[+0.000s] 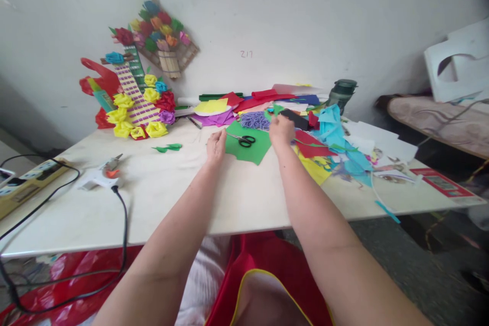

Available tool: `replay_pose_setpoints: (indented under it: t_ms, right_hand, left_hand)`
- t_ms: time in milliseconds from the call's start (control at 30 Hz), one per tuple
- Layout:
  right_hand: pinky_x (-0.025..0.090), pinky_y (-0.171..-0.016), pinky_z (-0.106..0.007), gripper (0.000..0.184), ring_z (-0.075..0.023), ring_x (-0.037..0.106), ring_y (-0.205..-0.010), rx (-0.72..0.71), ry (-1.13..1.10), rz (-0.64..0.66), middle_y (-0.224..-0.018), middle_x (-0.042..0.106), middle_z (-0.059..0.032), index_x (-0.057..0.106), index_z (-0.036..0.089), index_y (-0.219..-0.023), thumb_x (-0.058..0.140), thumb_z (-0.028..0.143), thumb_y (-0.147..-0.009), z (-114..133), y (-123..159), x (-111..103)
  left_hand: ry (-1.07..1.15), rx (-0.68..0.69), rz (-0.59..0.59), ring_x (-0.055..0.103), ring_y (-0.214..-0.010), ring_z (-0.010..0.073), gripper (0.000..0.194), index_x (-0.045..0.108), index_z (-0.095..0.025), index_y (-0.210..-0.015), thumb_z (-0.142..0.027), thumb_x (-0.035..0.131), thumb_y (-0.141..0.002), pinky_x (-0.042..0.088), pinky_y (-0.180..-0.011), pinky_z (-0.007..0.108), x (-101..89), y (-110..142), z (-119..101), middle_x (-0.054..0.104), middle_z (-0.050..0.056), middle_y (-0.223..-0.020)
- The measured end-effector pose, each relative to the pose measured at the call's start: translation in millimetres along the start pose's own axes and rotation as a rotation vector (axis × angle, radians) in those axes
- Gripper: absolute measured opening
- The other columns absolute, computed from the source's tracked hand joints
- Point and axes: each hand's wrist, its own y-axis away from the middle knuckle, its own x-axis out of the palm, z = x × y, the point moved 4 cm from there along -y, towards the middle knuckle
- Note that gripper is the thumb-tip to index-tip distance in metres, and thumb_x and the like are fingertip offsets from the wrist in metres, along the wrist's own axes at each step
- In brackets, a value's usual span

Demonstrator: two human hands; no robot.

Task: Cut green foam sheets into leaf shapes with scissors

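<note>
A sheet of green paper (250, 155) lies on the table between my two hands. On it rests a pair of scissors (246, 141) with black handles, its blades pointing left. At the sheet's left edge, close to the blade tips, my left hand (216, 146) lies on the table with its fingers stretched forward. My right hand (281, 130) is closed at the sheet's right side, beside a black flat object (296, 119). A green paper scrap (278, 110) shows just beyond its fingers; whether they grip it is unclear. Two green paper leaves (167, 147) lie further left.
Purple yarn (255, 120) and stacked coloured paper (214, 107) are at the back. Blue crepe paper (332, 125) and scraps cover the right, before a dark bottle (343, 94). Paper flowers (153, 96) stand back left. A glue gun (100, 178) and power strip (32, 183) are left.
</note>
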Motion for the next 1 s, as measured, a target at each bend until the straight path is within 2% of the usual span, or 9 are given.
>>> replay_pose_setpoints:
  t_ms: [67, 133, 233, 333, 467, 567, 800, 933, 1000]
  right_hand:
    - [0.040, -0.084, -0.041, 0.031, -0.0298, 0.049, -0.109, 0.107, 0.090, -0.196, -0.108, 0.061, -0.0172, 0.064, 0.014, -0.102, 0.038, 0.024, -0.088, -17, -11, -20]
    - [0.034, -0.094, -0.045, 0.044, -0.0328, 0.039, -0.122, 0.252, 0.085, -0.354, -0.133, 0.045, -0.0222, 0.051, 0.008, -0.125, 0.039, 0.021, -0.086, -34, -15, -33]
    - [0.026, -0.103, -0.045, 0.060, -0.0327, 0.024, -0.134, 0.303, 0.083, -0.384, -0.145, 0.025, -0.0256, 0.031, 0.000, -0.139, 0.039, 0.018, -0.083, -41, -15, -34]
    - [0.025, -0.103, -0.047, 0.059, -0.0306, 0.024, -0.135, 0.081, 0.157, -0.282, -0.146, 0.025, -0.0208, 0.034, 0.008, -0.140, 0.039, 0.015, -0.081, -24, -12, -22]
    - [0.037, -0.095, -0.036, 0.044, -0.0230, 0.051, -0.113, -0.284, 0.153, 0.060, -0.124, 0.057, -0.0121, 0.058, 0.016, -0.121, 0.035, 0.015, -0.084, 4, 1, 10]
    - [0.042, -0.087, -0.033, 0.036, -0.0227, 0.058, -0.102, -0.381, 0.202, 0.267, -0.114, 0.064, -0.0075, 0.065, 0.022, -0.113, 0.041, 0.024, -0.086, 14, 18, 32]
    - [0.042, -0.085, -0.034, 0.036, -0.0247, 0.055, -0.106, -0.560, 0.336, 0.495, -0.119, 0.062, -0.0089, 0.062, 0.021, -0.117, 0.045, 0.033, -0.088, 20, 45, 63]
    - [0.041, -0.087, -0.034, 0.034, -0.0253, 0.051, -0.108, -0.609, 0.407, 0.542, -0.116, 0.063, -0.0098, 0.063, 0.020, -0.116, 0.047, 0.029, -0.087, 18, 48, 72]
    - [0.041, -0.087, -0.033, 0.034, -0.0256, 0.050, -0.108, -0.626, 0.424, 0.531, -0.115, 0.062, -0.0104, 0.064, 0.020, -0.115, 0.049, 0.028, -0.086, 18, 48, 72]
  left_hand:
    - [0.025, -0.030, -0.048, 0.057, -0.092, 0.0219, 0.036, 0.068, -0.016, -0.087, -0.044, 0.047, -0.082, 0.044, -0.080, 0.030, -4.5, -4, 7, 0.065, 0.005, -0.082]
    - [0.057, -0.055, -0.098, 0.058, -0.091, 0.0214, 0.033, 0.067, -0.016, -0.086, -0.042, 0.047, -0.081, 0.044, -0.081, 0.030, -8.4, -6, 12, 0.065, 0.005, -0.080]
    - [0.125, -0.098, -0.173, 0.058, -0.090, 0.0202, 0.029, 0.066, -0.015, -0.089, -0.036, 0.049, -0.079, 0.044, -0.083, 0.030, -12.0, -6, 14, 0.065, 0.005, -0.083]
    - [0.210, -0.203, -0.240, 0.059, -0.090, 0.0188, 0.027, 0.065, -0.015, -0.093, -0.030, 0.050, -0.076, 0.044, -0.083, 0.031, -13.9, -3, 13, 0.064, 0.005, -0.088]
    - [0.331, -0.361, -0.309, 0.058, -0.089, 0.0166, 0.024, 0.062, -0.014, -0.094, -0.025, 0.052, -0.075, 0.046, -0.080, 0.030, -17.0, 1, 12, 0.062, 0.006, -0.091]
    - [0.402, -0.416, -0.322, 0.056, -0.084, 0.0153, 0.022, 0.060, -0.014, -0.093, -0.023, 0.054, -0.073, 0.047, -0.072, 0.028, -19.2, 3, 12, 0.059, 0.005, -0.087]
    - [0.485, -0.457, -0.323, 0.056, -0.081, 0.0151, 0.017, 0.056, -0.016, -0.087, -0.021, 0.055, -0.071, 0.047, -0.063, 0.026, -19.0, 5, 10, 0.055, 0.004, -0.084]
    - [0.506, -0.454, -0.281, 0.056, -0.087, 0.0171, 0.021, 0.057, -0.015, -0.091, -0.021, 0.056, -0.071, 0.048, -0.069, 0.030, -15.5, 6, 10, 0.057, 0.006, -0.093]
    - [0.411, -0.380, -0.268, 0.057, -0.092, 0.0186, 0.023, 0.058, -0.016, -0.094, -0.023, 0.055, -0.072, 0.047, -0.078, 0.033, -17.2, 4, 10, 0.059, 0.007, -0.097]
